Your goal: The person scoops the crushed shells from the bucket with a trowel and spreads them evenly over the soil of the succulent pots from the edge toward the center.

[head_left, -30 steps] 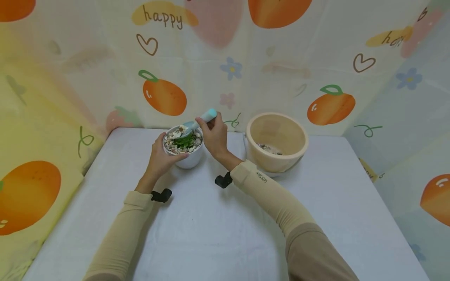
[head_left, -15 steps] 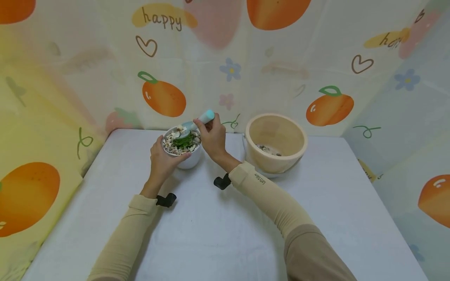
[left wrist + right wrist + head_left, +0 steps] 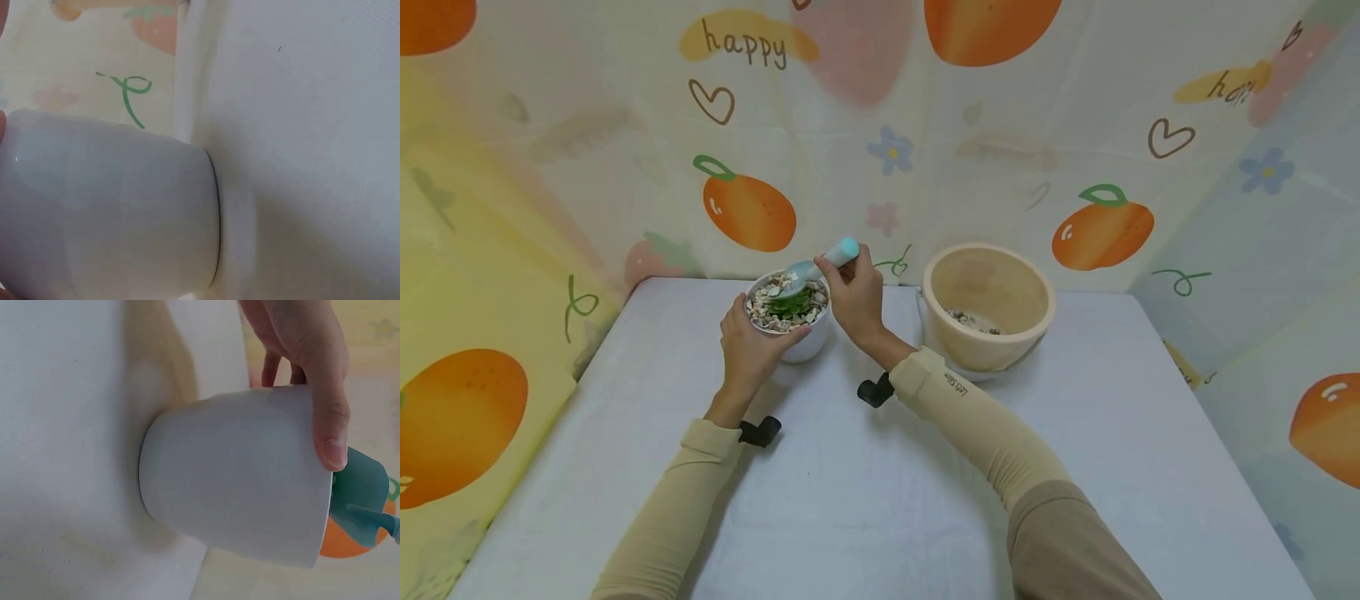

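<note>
My left hand (image 3: 748,346) grips the near left side of a white flowerpot (image 3: 803,346), its thumb along the front rim. Pale pebbles (image 3: 763,307) fill the pot around a low green plant (image 3: 792,306). In my right hand (image 3: 859,296) is a small trowel (image 3: 829,258) with a light blue handle, pinched between thumb and fingers. Its scoop slants down over the pebbles at the back of the pot. From the right wrist, the teal trowel scoop (image 3: 362,481) shows beyond the rim, close to the left thumb (image 3: 330,428). The left wrist view shows mostly the pot's wall (image 3: 119,206).
A large cream planter (image 3: 988,342) with a few pebbles (image 3: 972,321) at its bottom stands right of the right hand. White cloth covers the table (image 3: 850,500). A fruit-printed curtain (image 3: 955,183) hangs right behind the table's back edge.
Pale pebbles visible on the trowel's scoop earlier no longer show there. The scoop has tilted slightly over the pot. My left wrist has shifted a little right and nearer, still gripping the flowerpot.
</note>
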{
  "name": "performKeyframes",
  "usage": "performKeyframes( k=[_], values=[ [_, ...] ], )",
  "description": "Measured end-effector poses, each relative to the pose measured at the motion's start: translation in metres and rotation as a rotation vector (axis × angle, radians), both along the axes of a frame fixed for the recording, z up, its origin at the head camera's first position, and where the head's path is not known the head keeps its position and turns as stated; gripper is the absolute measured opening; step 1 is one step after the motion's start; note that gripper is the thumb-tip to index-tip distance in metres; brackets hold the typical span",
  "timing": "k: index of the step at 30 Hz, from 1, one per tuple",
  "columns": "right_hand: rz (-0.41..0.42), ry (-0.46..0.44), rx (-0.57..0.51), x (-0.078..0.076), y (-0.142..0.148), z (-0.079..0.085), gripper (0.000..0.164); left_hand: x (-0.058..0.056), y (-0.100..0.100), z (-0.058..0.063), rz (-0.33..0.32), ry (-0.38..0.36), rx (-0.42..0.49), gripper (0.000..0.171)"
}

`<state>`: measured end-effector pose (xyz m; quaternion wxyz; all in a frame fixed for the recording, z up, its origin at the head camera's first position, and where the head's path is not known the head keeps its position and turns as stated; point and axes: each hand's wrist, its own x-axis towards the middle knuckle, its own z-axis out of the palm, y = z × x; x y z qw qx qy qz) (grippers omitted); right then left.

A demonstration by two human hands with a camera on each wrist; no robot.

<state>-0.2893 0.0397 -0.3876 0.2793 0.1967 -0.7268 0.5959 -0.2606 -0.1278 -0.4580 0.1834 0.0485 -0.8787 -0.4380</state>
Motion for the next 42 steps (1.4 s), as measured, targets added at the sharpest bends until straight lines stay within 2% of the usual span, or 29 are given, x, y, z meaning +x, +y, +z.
performKeyframes(
  k=[4,8,13,16,24,30,37,42],
  values=[
    [0.012,-0.015,-0.012,-0.001,0.0,-0.001,0.027,-0.001,-0.009,0.006,-0.067,-0.086,-0.044,0.115],
    [0.027,-0.035,-0.026,-0.001,-0.001,-0.001,0.027,-0.008,-0.029,0.011,-0.193,-0.171,-0.08,0.115],
    [0.038,-0.074,-0.021,-0.001,-0.002,-0.001,0.028,-0.022,-0.044,0.01,-0.365,-0.124,0.006,0.105],
    [0.043,-0.1,-0.013,0.001,-0.002,-0.002,0.028,-0.025,-0.046,0.008,-0.409,-0.111,0.039,0.101],
    [0.064,-0.082,-0.018,0.005,-0.005,0.002,0.028,-0.024,-0.041,0.005,-0.36,-0.154,0.055,0.11],
    [0.077,-0.046,-0.017,0.005,-0.006,0.002,0.028,-0.018,-0.034,0.005,-0.265,-0.169,0.003,0.115],
    [0.032,0.007,0.02,0.005,-0.007,0.002,0.032,-0.013,-0.025,0.006,-0.172,-0.2,-0.031,0.118],
    [-0.01,0.038,0.027,0.004,-0.006,0.002,0.031,-0.01,-0.02,0.006,-0.127,-0.163,-0.032,0.118]
  ],
)
